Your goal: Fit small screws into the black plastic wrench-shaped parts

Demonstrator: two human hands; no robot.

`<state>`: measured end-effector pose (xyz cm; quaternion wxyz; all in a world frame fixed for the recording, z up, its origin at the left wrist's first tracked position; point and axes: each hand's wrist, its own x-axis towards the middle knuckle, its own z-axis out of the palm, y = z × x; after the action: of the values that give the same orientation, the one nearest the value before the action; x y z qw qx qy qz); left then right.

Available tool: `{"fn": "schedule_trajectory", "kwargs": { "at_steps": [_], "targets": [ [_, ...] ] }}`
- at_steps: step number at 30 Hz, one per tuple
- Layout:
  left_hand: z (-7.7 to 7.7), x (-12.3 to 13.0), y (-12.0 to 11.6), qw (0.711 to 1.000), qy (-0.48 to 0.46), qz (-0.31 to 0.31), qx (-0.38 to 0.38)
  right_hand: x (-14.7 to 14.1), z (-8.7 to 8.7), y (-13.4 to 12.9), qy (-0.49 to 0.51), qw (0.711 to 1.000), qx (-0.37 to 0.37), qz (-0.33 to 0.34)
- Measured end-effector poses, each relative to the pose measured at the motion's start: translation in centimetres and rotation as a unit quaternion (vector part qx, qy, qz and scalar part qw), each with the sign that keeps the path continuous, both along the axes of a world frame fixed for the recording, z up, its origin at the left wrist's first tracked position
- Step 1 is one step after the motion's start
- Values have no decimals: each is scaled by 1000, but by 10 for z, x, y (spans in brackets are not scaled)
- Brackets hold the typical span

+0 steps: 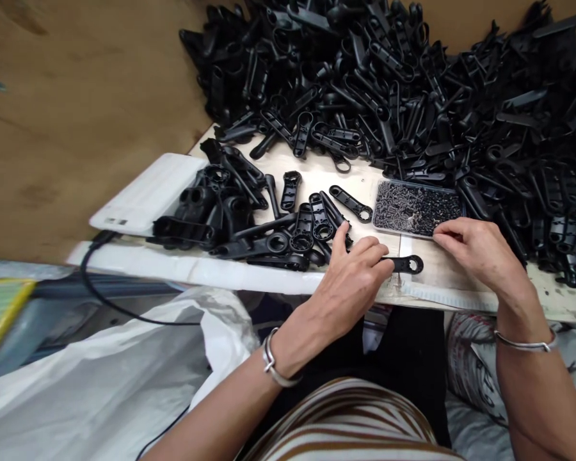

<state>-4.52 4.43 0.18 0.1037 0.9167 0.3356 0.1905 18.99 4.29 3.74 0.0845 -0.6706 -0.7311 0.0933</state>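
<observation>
My left hand (352,278) is bent over a black plastic part with a ring-shaped end (409,264), lying near the table's front edge. Its fingers curl onto the part and hide the rest of it. At the near right corner of a clear shallow box (384,225), my right hand (480,246) has its thumb and fingertips pinched together. Small dark screw-like pieces (413,206) fill that box. Whatever the right fingertips hold is too small to make out. Just left of the box lies another black ring-ended part (350,202).
A large heap of black plastic parts (345,83) covers the back and right. More parts (230,218) are gathered at the left, beside a white flat device (148,192) with a black cable (89,282). A white plastic bag (125,371) hangs below the front edge.
</observation>
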Motion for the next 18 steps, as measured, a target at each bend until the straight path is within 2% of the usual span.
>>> {"fn": "schedule_trajectory", "kwargs": {
  "at_steps": [5, 9, 14, 18],
  "targets": [
    [-3, 0, -2, 1000, -3, -6, -14, -1, -4, 2, -32, 999, 3, -29],
    [5, -4, 4, 1000, 13, 2, -4, -7, -4, 14, -106, 992, -13, -60],
    [24, 1, 38, 996, 81, 8, 23, -8, -4, 28, -162, 982, -60, -72],
    [34, 27, 63, 991, 128, 19, 17, -1, -5, 28, -146, 985, -68, -59]
  ]
}}
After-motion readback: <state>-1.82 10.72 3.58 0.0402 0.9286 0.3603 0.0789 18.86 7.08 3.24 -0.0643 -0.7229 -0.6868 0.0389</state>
